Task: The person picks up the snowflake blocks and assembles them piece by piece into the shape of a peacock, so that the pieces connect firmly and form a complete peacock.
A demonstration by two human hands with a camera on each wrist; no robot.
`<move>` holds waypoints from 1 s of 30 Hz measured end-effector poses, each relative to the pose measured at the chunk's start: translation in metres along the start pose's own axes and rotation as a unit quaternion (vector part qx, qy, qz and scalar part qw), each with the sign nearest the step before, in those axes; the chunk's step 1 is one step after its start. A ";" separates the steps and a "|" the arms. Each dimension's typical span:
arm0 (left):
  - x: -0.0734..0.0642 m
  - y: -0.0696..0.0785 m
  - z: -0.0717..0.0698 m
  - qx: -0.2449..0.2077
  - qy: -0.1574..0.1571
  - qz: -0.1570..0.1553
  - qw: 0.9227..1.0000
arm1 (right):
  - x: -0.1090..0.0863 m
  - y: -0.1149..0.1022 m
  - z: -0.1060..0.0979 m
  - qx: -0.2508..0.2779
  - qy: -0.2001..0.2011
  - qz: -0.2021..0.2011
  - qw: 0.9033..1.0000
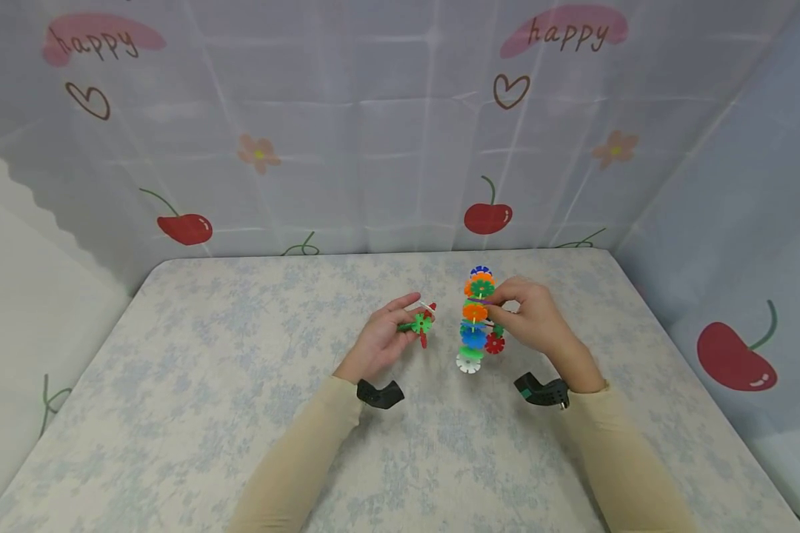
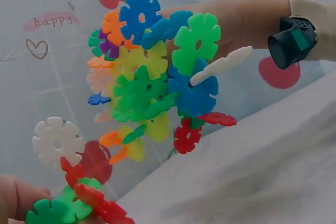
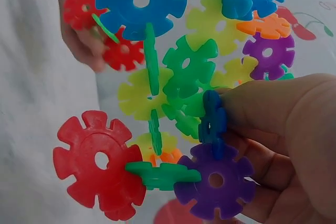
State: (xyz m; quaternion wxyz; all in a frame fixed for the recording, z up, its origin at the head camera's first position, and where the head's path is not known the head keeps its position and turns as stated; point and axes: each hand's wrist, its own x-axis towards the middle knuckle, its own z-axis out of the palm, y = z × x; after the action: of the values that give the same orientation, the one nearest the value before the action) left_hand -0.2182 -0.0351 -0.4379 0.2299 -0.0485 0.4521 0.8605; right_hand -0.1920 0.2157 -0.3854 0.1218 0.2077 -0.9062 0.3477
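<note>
My right hand holds a large build of interlocking notched plastic discs off the table. In the right wrist view its thumb and fingers pinch a dark blue disc, beside a purple disc. Blue, green, yellow, orange, red and white discs join at many angles. To the left, my left hand grips a smaller cluster of green, red and white discs. A white disc sticks up from that cluster in the left wrist view. A gap separates the two builds.
A table with a pale blue-patterned cover lies under both hands. Behind it hangs a printed curtain with cherries and hearts. Black wrist cameras are strapped to both wrists.
</note>
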 end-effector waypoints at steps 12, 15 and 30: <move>-0.005 -0.016 0.015 0.116 0.069 0.101 0.986 | -0.001 -0.008 0.032 0.055 0.017 0.013 0.998; -0.008 -0.015 0.015 0.182 0.066 0.130 0.972 | 0.000 -0.008 0.031 0.053 0.025 0.018 0.998; -0.010 -0.010 0.013 0.220 0.031 0.139 0.965 | 0.000 -0.007 0.025 0.055 0.016 0.027 0.998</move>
State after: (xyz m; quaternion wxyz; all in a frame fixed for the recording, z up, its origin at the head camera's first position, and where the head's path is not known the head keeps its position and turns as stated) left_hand -0.2033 -0.0236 -0.4353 0.0985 0.0400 0.6396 0.7613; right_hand -0.1909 0.1940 -0.3995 0.1153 0.1834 -0.8891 0.4033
